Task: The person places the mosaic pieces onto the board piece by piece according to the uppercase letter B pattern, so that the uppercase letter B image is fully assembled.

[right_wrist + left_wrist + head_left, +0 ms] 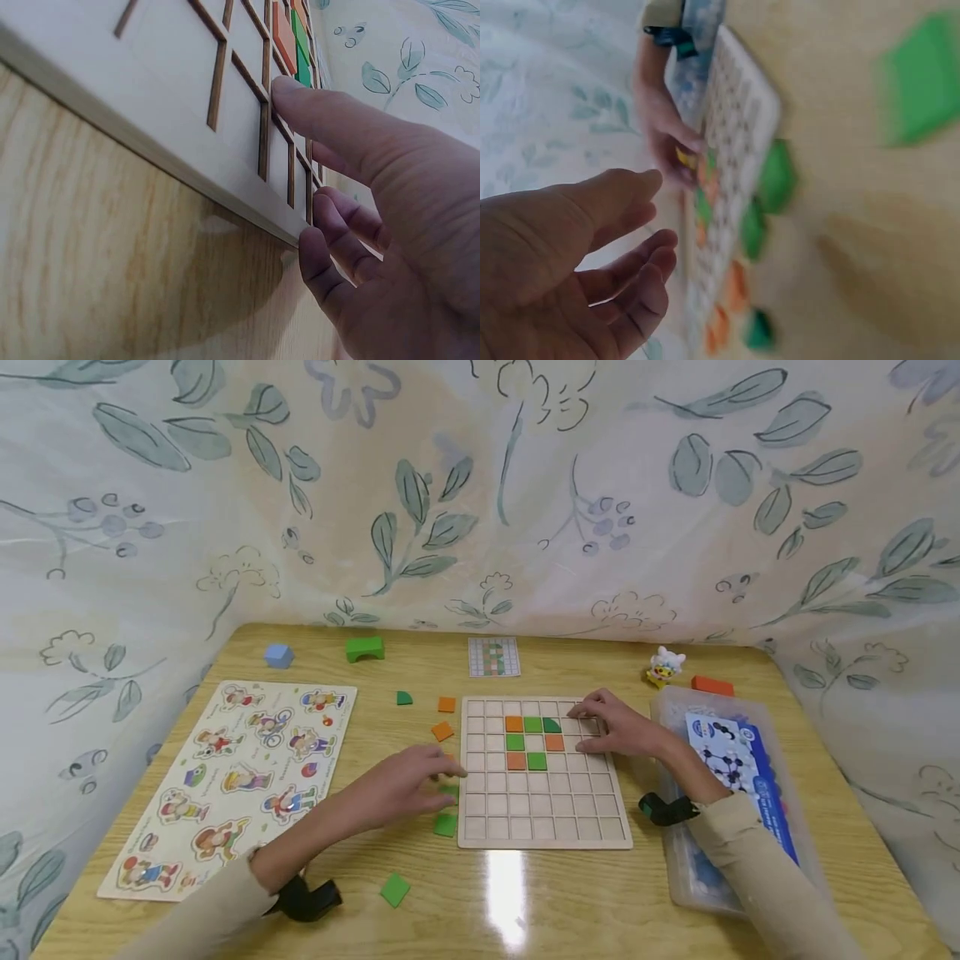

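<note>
A wooden grid board [546, 814] lies in the middle of the table, with several orange and green tiles set in its upper cells. One of these is a dark green quarter-round tile [552, 725]. My right hand [617, 727] rests on the board's upper right part, fingers spread and holding nothing; its thumb [289, 91] lies on the grid in the right wrist view. At the board's left edge hovers my left hand [405, 783], fingers loosely bent and nothing between them. Beneath its fingers lie loose tiles, among them a green square tile [446, 825].
A picture puzzle board [232, 777] lies on the left and a clear plastic box [682, 872] on the right. Along the back are a blue block [278, 656], a green arch block [365, 649], a pattern card [494, 657], a small figurine [664, 666] and a red block [712, 685].
</note>
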Tool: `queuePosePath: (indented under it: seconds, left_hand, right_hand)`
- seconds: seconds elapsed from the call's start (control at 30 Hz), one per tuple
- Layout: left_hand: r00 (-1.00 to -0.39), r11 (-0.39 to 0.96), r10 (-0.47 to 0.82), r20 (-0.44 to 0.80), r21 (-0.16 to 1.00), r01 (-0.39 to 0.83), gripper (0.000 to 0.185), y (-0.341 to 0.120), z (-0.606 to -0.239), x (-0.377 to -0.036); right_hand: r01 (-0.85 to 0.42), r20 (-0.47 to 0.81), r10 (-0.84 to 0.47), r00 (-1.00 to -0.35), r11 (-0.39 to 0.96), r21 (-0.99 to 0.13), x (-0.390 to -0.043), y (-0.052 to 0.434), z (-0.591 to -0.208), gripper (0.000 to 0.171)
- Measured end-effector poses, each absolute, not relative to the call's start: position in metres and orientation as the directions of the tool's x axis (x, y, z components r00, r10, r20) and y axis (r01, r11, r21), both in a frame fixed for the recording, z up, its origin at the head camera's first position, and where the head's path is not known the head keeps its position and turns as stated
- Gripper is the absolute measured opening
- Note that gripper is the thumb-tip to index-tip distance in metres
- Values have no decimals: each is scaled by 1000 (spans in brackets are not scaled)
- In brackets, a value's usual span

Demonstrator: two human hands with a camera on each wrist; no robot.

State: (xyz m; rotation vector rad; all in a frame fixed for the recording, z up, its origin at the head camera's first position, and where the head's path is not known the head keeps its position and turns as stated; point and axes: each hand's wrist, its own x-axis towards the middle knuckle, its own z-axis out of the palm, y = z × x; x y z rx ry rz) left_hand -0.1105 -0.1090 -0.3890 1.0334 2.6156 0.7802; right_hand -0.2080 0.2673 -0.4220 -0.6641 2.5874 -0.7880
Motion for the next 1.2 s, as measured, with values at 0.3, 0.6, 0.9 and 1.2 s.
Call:
queuePosePath:
  seconds: [0.3,0.6,0.9,1.2]
  left_hand:
    - [-845,650,533,42,618,441,28,-178,-408,-52]
    - [-903,708,419,96,589,391,30,-192,-401,-37]
    - [-925,760,375,67,549,348,32,-207,-398,-40]
    - [-929,798,370,26,503,332,33,-210,-399,-42]
  right_hand:
    - [-343,-185,-536,-824,730,-591,-211,268,-422,49]
    - [-328,-198,-521,-830,744,-582,-212,271,-422,49]
    - [-338,-174,-533,-828,722,-603,-213,271,-421,49]
    - [-324,-191,-528,-827,727,-606,-208,269,-420,50]
